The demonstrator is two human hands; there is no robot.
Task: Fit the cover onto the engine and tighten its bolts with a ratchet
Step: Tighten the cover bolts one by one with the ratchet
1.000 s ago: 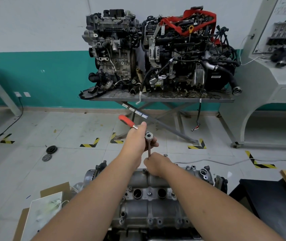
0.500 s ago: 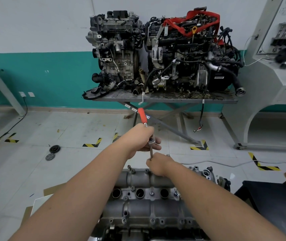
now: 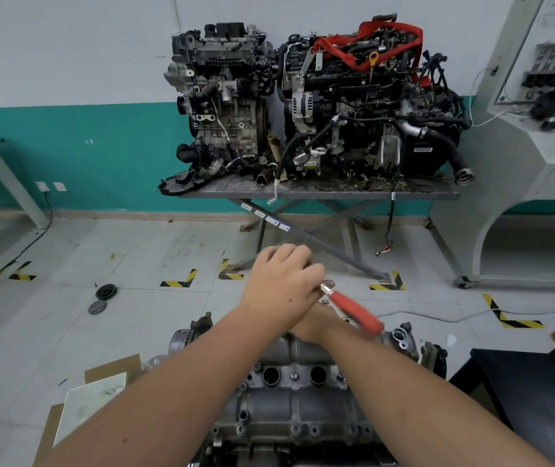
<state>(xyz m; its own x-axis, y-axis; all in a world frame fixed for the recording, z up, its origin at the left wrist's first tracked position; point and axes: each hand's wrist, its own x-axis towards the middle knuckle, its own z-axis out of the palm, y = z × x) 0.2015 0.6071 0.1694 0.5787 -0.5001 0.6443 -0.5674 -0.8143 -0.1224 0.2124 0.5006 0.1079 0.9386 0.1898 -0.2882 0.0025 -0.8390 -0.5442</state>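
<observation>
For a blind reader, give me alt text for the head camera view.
The left hand grips a red-handled ratchet over the right hand, at the far edge of an engine cover. Two engines sit on a table behind.

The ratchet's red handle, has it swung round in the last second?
Yes. The red handle pointed up-left, away from the engine cover; now it points right, over the cover's right end. The left hand grips the ratchet at its head.
</observation>
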